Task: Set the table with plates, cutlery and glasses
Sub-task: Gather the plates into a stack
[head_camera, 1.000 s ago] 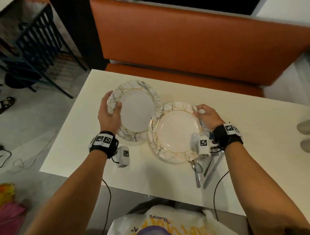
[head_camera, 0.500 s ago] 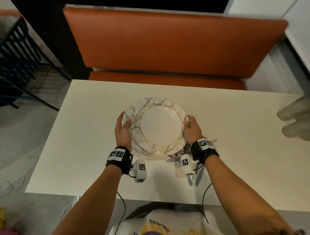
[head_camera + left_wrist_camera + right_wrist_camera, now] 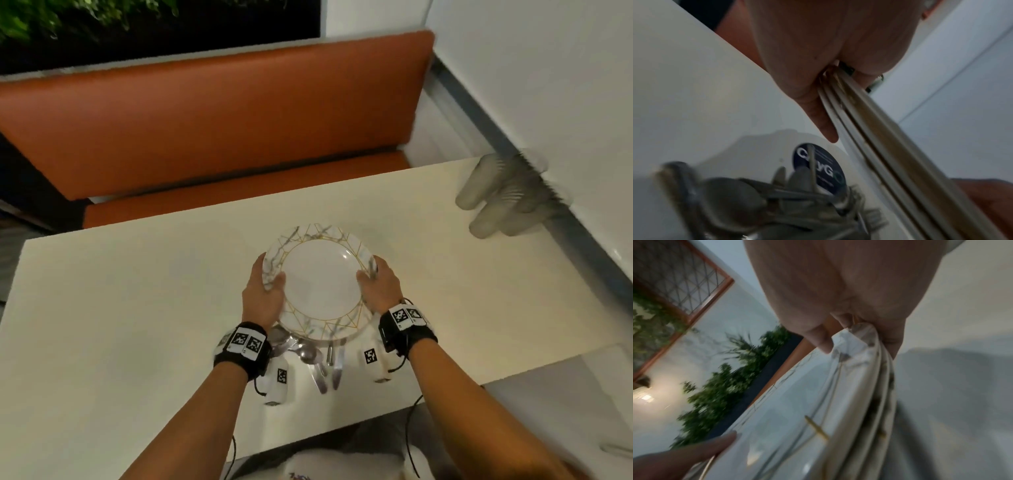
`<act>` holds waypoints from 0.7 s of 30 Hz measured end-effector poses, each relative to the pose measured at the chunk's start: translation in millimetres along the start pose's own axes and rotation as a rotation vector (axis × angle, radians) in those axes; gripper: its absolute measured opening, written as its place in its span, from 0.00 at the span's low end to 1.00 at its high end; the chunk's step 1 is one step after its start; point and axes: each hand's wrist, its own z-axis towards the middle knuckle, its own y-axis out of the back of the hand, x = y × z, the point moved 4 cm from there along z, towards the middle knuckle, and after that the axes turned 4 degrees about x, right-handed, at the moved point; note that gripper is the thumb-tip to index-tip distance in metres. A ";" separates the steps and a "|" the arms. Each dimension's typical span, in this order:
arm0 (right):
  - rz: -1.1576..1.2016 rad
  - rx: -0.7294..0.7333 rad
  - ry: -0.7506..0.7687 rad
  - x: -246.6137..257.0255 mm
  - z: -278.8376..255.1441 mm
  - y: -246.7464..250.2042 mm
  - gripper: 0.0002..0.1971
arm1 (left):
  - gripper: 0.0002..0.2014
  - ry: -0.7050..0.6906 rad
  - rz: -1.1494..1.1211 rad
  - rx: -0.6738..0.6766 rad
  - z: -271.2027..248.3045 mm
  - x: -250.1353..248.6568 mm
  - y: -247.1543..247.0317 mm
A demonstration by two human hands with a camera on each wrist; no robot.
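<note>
A stack of marble-patterned plates with gold lines is held over the white table. My left hand grips the stack's left rim and my right hand grips its right rim, thumbs on top. In the left wrist view my left hand clasps several stacked plate rims. In the right wrist view my right hand pinches the plates. Cutlery pokes out beneath the near rim; I cannot tell whether it rests on the table. Blurred clear glasses stand at the table's far right.
An orange bench runs along the table's far side. A white wall closes the right side, just behind the glasses. The table's near edge is close below my wrists.
One second ago two plates lay side by side, one under each hand. They came together into one stack, which both hands now hold. The view has swung right, showing the glasses.
</note>
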 end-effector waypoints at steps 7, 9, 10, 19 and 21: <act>-0.007 -0.139 -0.098 -88.4 24.4 133.9 0.36 | 0.30 0.077 0.316 0.256 18.9 -44.4 -157.2; 0.000 -0.163 -0.154 -120.0 30.8 173.1 0.34 | 0.30 0.110 0.400 0.316 23.1 -52.9 -209.2; 0.000 -0.167 -0.166 -127.7 33.2 182.6 0.32 | 0.30 0.123 0.425 0.333 25.3 -54.8 -222.8; 0.010 -0.210 -0.228 -212.0 54.0 271.8 0.34 | 0.31 0.153 0.527 0.425 26.0 -80.8 -352.8; 0.001 -0.210 -0.231 -220.5 57.8 282.1 0.35 | 0.31 0.144 0.557 0.426 25.0 -85.8 -367.1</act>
